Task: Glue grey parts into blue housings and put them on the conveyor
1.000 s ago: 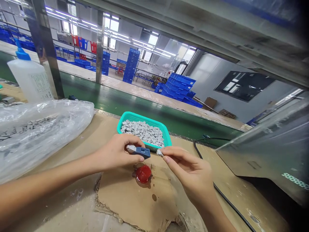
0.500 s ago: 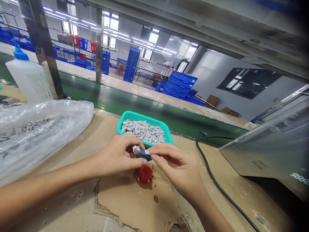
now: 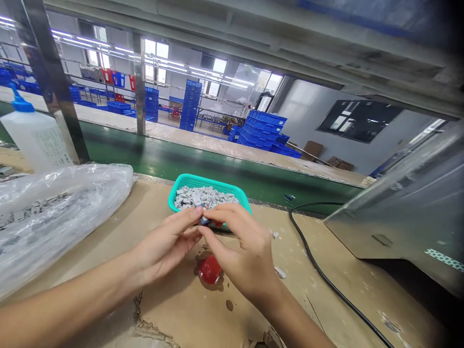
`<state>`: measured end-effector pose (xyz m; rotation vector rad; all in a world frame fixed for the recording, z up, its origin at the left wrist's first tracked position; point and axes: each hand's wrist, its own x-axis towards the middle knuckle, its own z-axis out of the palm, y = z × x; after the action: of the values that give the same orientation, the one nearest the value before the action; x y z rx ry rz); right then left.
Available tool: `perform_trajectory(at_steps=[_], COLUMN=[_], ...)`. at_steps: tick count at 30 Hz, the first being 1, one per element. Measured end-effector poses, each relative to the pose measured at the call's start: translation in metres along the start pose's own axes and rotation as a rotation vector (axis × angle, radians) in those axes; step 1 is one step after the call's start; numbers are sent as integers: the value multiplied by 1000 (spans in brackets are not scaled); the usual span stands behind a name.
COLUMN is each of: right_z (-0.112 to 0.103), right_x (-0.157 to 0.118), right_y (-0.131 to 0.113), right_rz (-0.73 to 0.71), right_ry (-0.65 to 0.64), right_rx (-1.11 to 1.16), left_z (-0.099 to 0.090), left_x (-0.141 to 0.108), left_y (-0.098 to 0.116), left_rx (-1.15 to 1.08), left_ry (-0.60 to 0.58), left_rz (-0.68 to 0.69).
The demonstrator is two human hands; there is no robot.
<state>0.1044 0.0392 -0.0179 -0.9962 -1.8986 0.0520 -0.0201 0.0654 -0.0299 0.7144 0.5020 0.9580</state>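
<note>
Taking the small dark-blue part (image 3: pixel 204 221) as clock centre, I am noting at 6 o'clock, nearest me, a cardboard sheet (image 3: pixel 203 319) lying on the counter (image 3: pixel 351 275) and bearing a wet-looking red object (image 3: pixel 210 269). The part itself is sitting just beyond, raised off the counter. I am judging it light and stiff, probably moulded plastic, and possibly slippery if wet; I am favouring a fingertip hold along its sides. The left hand (image 3: pixel 163 246), at 8 o'clock, and the right hand (image 3: pixel 242 241), at 4, are each forming a narrow grip on it, thumb and fingertips touching; whether the right grip is also covering a smaller piece, I cannot tell. At 12 o'clock a green basket (image 3: pixel 192 181) is holding pale pieces (image 3: pixel 212 195); beyond, a green belt (image 3: pixel 159 162) is stretching across.
</note>
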Motion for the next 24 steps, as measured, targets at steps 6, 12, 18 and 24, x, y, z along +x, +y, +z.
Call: perform_trajectory(at_steps=[6, 12, 18, 24], right_z=[-15, -45, -28, -21], right_x=[24, 31, 18, 13], right_y=[18, 67, 110, 115], right_rz=[131, 180, 245, 304], right_ry=[-21, -269, -310, -343], right_rx=[16, -284, -279, -241], left_z=[-17, -55, -70, -108], left_x=[17, 71, 143, 181], left_y=[26, 64, 83, 71], left_rx=[-21, 249, 757, 1408], left_ry=[157, 332, 400, 432], left_rz=[63, 404, 557, 542])
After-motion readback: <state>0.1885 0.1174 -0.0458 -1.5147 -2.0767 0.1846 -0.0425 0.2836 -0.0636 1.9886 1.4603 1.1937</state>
